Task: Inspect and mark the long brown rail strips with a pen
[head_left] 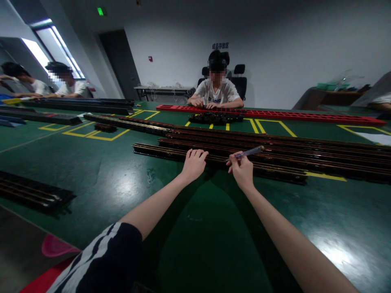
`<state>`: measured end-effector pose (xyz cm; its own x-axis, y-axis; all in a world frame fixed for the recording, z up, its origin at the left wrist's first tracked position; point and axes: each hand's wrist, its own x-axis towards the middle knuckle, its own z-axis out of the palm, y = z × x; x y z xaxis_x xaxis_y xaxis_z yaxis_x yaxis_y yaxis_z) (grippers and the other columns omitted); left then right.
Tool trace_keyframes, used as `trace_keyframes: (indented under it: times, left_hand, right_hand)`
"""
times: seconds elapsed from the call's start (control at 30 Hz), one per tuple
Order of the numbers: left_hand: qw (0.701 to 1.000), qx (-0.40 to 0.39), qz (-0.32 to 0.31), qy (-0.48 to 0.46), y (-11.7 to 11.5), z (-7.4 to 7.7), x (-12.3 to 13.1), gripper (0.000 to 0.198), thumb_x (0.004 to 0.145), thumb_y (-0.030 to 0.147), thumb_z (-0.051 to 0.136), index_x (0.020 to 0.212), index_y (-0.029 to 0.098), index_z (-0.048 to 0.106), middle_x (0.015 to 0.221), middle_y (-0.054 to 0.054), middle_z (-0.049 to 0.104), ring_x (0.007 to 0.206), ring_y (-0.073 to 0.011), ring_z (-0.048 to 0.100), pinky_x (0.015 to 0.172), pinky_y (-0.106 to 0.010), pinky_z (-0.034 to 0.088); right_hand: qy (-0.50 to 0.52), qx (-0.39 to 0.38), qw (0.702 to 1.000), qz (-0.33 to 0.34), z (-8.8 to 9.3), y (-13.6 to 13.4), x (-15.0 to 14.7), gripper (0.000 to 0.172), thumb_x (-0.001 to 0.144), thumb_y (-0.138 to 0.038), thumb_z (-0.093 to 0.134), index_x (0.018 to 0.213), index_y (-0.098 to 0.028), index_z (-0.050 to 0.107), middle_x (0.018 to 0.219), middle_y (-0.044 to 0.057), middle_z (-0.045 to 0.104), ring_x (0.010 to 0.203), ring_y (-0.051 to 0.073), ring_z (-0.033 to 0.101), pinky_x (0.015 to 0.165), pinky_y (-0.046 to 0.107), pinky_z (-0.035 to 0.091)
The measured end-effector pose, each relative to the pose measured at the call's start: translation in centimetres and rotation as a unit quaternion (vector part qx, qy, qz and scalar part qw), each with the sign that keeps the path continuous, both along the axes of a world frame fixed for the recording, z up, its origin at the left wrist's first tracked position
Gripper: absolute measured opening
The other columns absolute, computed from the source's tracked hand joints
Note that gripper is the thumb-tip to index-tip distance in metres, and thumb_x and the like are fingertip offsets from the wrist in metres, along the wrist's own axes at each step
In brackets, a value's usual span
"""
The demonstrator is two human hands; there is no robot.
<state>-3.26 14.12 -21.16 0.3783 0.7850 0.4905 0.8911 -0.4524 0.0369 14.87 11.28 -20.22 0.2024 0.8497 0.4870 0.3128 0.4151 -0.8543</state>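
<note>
One dark rail [161,153] between the table's [104,171] near and far edges: left hand [194,165] atop, grip unclear; right hand [242,171] gripping clear-handled tool [252,151].

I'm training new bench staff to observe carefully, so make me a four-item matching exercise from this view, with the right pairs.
Things:
1. Left hand
2. Right hand
3. Slotted strip
4. Lit sign

Places, colours or states:
A. Red, lying in front of the person across the table
B. Gripping a slim, pen-like tool
C. Green, high up at the back of the room
D. Without a tool, fingers on a long dark strip

Right pairs: 1-D, 2-B, 3-A, 4-C
</note>
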Motion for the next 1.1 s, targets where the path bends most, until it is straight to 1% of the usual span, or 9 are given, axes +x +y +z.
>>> trace_keyframes:
  times: [0.27,0.47,0.67,0.93,1.1]
  left_hand:
    - [1.000,0.007,0.002,0.007,-0.07,-0.05,-0.05,0.040,0.088,0.012,0.039,0.123,0.020,0.057,0.122,-0.008,0.061,0.116,-0.0243,0.052,0.109,-0.046,0.031]
    - [1.000,-0.001,-0.004,0.003,0.03,-0.09,-0.11,0.039,0.089,0.011,0.038,0.123,0.018,0.056,0.122,-0.009,0.061,0.117,-0.0238,0.052,0.109,-0.046,0.031]
    - [1.000,0.001,0.000,0.007,-0.01,0.01,-0.03,0.039,0.088,0.011,0.040,0.123,0.018,0.056,0.121,-0.008,0.062,0.117,-0.0231,0.052,0.110,-0.044,0.031]
    - [1.000,0.004,0.000,0.011,-0.03,-0.05,-0.06,0.041,0.088,0.011,0.040,0.123,0.019,0.057,0.122,-0.008,0.062,0.118,-0.0231,0.052,0.110,-0.044,0.031]
    - [1.000,-0.005,0.019,-0.001,0.00,0.02,-0.10,0.040,0.086,0.009,0.039,0.121,0.017,0.058,0.121,-0.008,0.062,0.118,-0.0237,0.052,0.109,-0.045,0.032]
  right_hand:
    - [0.000,0.010,1.000,-0.003,0.02,-0.09,0.03,0.045,0.080,-0.066,0.051,0.076,-0.021,0.049,0.056,-0.001,0.059,0.037,0.013,0.053,0.037,0.024,0.043]
    - [-0.005,0.023,0.999,-0.035,0.07,-0.21,0.10,0.046,0.082,-0.066,0.048,0.072,-0.021,0.048,0.053,-0.001,0.055,0.037,0.013,0.052,0.038,0.025,0.042]
    - [0.001,0.000,1.000,-0.024,0.13,-0.14,0.10,0.048,0.078,-0.068,0.051,0.074,-0.020,0.050,0.053,-0.001,0.057,0.037,0.013,0.053,0.038,0.025,0.044]
    - [0.006,-0.002,1.000,-0.019,0.10,-0.07,0.11,0.047,0.078,-0.067,0.052,0.075,-0.020,0.050,0.052,-0.001,0.057,0.037,0.012,0.053,0.038,0.024,0.043]
    - [-0.005,-0.016,1.000,0.010,-0.09,0.11,0.20,0.048,0.078,-0.067,0.052,0.077,-0.019,0.052,0.058,0.001,0.062,0.039,0.012,0.055,0.039,0.023,0.044]
